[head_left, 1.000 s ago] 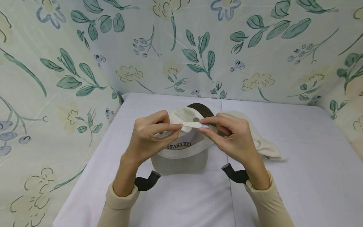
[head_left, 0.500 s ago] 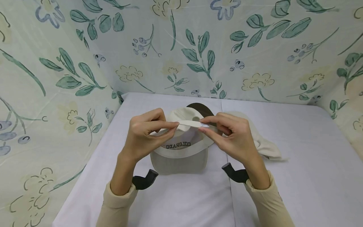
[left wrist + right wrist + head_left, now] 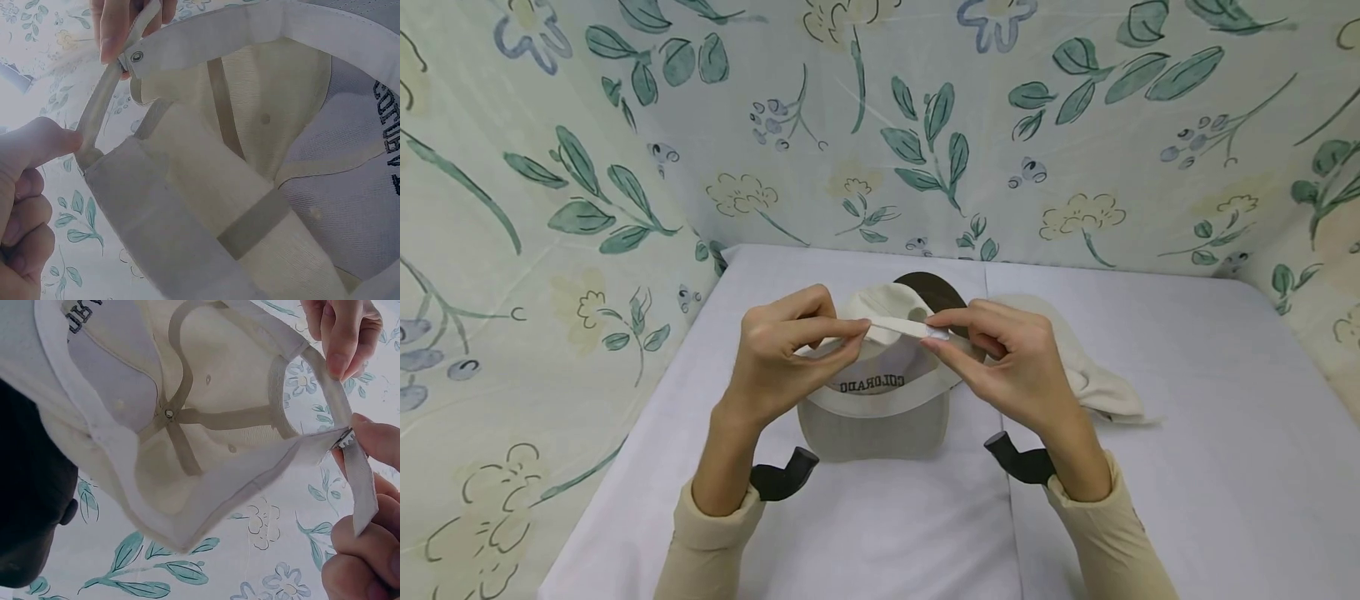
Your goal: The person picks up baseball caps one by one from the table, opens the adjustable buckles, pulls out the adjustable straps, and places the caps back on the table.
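Note:
A cream baseball cap (image 3: 880, 406) hangs inside up between my hands, its grey brim (image 3: 874, 433) toward me and dark COLORADO stitching (image 3: 871, 384) showing reversed inside. Thumb and index finger of my left hand (image 3: 782, 350) pinch the cap's back strap (image 3: 895, 325) near where it meets the sweatband. My right hand (image 3: 1011, 350) pinches the metal buckle (image 3: 343, 439) at the strap's other side. In the right wrist view, the loose strap end (image 3: 362, 500) passes through the buckle and hangs past my right fingers.
Behind the held cap lies another cap with a dark brown brim (image 3: 934, 290). A cream cloth item (image 3: 1093, 375) lies to the right, partly behind my right hand. All rest on a white-covered table (image 3: 1217, 467), with a floral cloth (image 3: 1000, 150) behind.
My left hand has moved slightly left and up, so more of the strap shows between the hands. My right hand has shifted a touch left, still pinching at the buckle.

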The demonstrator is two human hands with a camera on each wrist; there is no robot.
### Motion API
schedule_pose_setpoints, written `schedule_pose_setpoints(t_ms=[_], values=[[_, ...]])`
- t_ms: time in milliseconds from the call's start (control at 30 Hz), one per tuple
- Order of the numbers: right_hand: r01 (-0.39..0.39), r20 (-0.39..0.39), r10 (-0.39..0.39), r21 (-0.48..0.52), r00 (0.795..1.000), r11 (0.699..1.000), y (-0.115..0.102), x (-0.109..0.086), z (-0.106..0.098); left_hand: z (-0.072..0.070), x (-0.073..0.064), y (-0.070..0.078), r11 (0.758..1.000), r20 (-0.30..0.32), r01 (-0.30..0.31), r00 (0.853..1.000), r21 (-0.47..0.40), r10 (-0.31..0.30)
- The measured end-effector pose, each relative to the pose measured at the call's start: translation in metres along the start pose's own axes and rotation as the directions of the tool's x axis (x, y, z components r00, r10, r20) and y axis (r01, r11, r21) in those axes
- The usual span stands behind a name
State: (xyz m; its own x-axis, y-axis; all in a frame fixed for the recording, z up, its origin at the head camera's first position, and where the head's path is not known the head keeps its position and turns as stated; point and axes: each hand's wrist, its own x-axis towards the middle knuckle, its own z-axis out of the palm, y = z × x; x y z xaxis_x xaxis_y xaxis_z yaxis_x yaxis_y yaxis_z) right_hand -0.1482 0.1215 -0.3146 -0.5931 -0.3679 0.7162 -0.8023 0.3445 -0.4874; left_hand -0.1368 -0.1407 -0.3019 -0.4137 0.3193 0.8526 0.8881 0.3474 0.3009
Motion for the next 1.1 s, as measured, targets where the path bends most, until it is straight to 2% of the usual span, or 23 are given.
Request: schedule_pose_setpoints(t_ms=[67, 200, 267, 333, 500, 667, 767, 933, 1033, 1100], values=[[0.009, -0.011, -0.010, -0.029, 1.000, 1.000, 0.002, 0.000, -0.001, -0.003, -0.001, -0.001, 0.999, -0.022, 0.003, 1.000, 0.034, -0.002], [0.022, -0.077, -0.026, -0.050, 0.997, 0.999, 0.008, 0.000, -0.009, -0.020, -0.004, -0.006, 0.996, -0.136, 0.059, 0.989, 0.062, -0.050], [0.013, -0.107, -0.016, -0.030, 0.994, 0.999, 0.010, 0.000, -0.014, -0.030, -0.005, -0.008, 0.996, -0.182, 0.082, 0.980, 0.038, -0.074], [-0.004, -0.114, 0.005, 0.010, 0.993, 1.000, 0.010, -0.001, -0.016, -0.036, -0.006, -0.010, 0.996, -0.194, 0.088, 0.978, 0.022, -0.082], [-0.029, -0.081, 0.034, 0.060, 0.996, 0.998, 0.006, 0.000, -0.014, -0.038, -0.005, -0.010, 0.997, -0.170, 0.076, 0.982, -0.009, -0.076], [-0.055, -0.068, 0.060, 0.072, 0.996, 0.996, 0.006, 0.001, -0.014, -0.040, -0.006, -0.013, 0.987, -0.113, 0.104, 0.987, -0.123, -0.118], [-0.073, -0.059, 0.078, 0.073, 0.995, 0.995, 0.006, 0.001, -0.016, -0.041, -0.008, -0.015, 0.966, -0.077, 0.138, 0.984, -0.217, -0.158], [-0.095, -0.044, 0.099, 0.074, 0.994, 0.993, 0.007, 0.000, -0.017, -0.044, -0.009, -0.018, 0.916, -0.001, 0.185, 0.980, -0.356, -0.199], [-0.099, -0.037, 0.102, 0.083, 0.994, 0.992, 0.007, 0.000, -0.017, -0.046, -0.010, -0.017, 0.890, 0.029, 0.197, 0.979, -0.412, -0.203], [-0.099, -0.031, 0.102, 0.087, 0.994, 0.991, 0.007, 0.000, -0.017, -0.046, -0.010, -0.017, 0.881, 0.029, 0.197, 0.978, -0.431, -0.204]])
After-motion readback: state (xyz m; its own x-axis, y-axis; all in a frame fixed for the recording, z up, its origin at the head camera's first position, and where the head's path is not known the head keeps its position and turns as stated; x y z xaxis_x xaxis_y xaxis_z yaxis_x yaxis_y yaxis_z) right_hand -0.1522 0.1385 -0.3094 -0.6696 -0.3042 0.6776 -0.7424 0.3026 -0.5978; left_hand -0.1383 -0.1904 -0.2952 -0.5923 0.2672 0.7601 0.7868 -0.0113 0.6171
